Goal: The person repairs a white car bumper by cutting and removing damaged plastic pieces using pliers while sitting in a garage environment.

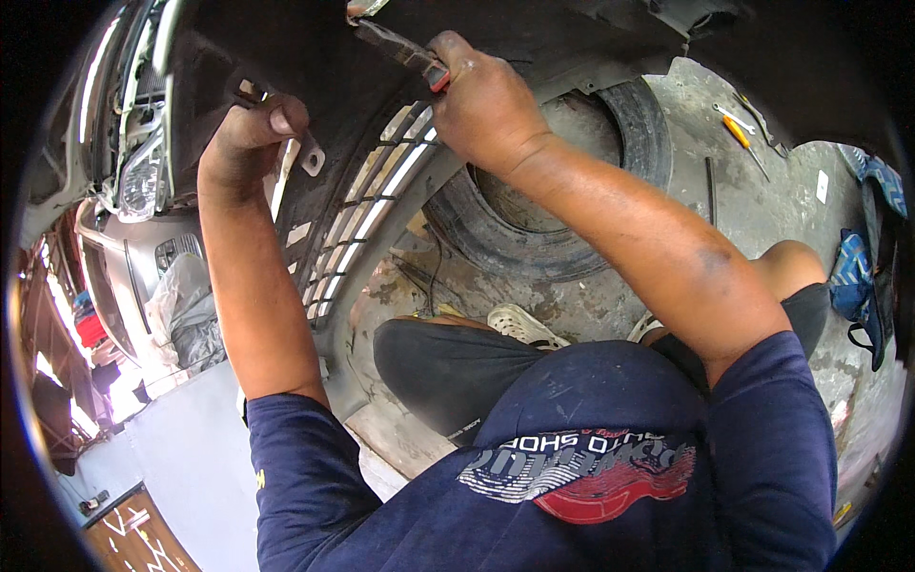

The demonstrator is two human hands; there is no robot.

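My right hand (488, 107) is closed round a flat metal tool (400, 48) with a red part by the grip. The tool's far end reaches a pale piece (367, 10) on the dark panel (286, 43) at the top; its exact kind is unclear. Further left, my left hand (250, 138) is raised with the fingers curled and the thumb pressed over them. What it grips is mostly hidden. A metal tab with a hole (312, 158) sticks out beside its thumb. Between my arms runs a dark slatted grille (367, 191).
A tyre (640, 129) lies on the stained concrete floor. Right of it are an orange-handled screwdriver (739, 133), a wrench (732, 116) and a dark rod (711, 191). Blue patterned cloth (853, 276) lies far right. At left are a headlight (143, 181) and a silver car (143, 253).
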